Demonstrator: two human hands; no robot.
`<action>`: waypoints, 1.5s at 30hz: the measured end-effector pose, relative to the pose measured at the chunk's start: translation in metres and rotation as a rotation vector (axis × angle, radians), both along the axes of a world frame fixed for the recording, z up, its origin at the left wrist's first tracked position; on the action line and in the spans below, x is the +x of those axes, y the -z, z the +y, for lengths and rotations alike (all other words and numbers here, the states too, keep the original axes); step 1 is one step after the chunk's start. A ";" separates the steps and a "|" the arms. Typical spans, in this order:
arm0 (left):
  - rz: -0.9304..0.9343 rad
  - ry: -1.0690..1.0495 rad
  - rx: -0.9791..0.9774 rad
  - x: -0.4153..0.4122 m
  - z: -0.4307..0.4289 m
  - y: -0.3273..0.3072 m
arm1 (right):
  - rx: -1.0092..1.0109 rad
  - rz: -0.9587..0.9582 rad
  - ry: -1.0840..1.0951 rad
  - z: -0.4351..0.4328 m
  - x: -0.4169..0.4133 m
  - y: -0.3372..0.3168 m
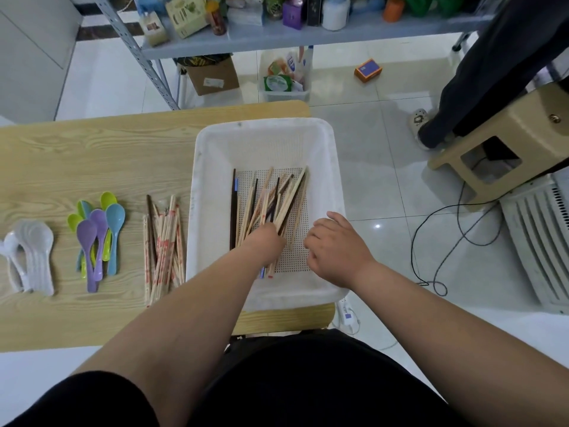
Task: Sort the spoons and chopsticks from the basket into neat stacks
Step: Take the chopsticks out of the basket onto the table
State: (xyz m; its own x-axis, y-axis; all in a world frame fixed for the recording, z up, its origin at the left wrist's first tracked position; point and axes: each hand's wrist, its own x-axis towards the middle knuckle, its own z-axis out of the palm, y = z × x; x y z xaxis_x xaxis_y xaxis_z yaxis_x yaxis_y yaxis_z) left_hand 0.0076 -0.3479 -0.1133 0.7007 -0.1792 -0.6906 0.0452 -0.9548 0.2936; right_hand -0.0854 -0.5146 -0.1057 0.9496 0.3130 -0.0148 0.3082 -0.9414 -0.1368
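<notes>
Basket [264, 126] sat at the worktop [92, 155] right end, its right rim overhanging the edge. Left hand [266, 241] was inside, grip closed round loose chopsticks [277, 198] on the basket floor; its fingers were hidden under the hand. Right hand [335, 248] hovered over the near right corner, grip loosely curled, nothing seen in it. Left of the basket lay the chopstick stack [164, 241], then coloured spoons [98, 235], then white spoons [34, 254], partly cut off at the frame edge. Bare worktop lay behind them.
</notes>
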 end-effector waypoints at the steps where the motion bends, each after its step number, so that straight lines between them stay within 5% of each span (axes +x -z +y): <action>1: 0.027 -0.057 -0.049 -0.001 0.002 -0.002 | -0.005 0.003 0.000 0.000 0.000 0.000; 9: 0.007 -0.274 -0.363 -0.020 0.051 -0.042 | -0.052 0.098 0.039 0.007 0.003 -0.005; 16: -0.145 -0.607 -0.584 -0.022 0.131 -0.064 | 0.161 0.322 0.093 0.067 0.008 -0.024; 20: -0.392 -0.831 -0.492 -0.020 0.177 -0.060 | 0.267 0.536 0.138 0.102 0.011 -0.026; 26: -0.266 -0.611 -0.097 -0.022 0.237 -0.020 | 0.301 0.656 0.214 0.119 0.008 -0.020; 45: -0.199 -0.099 0.107 -0.013 0.260 0.019 | 0.261 0.631 0.323 0.123 0.006 -0.023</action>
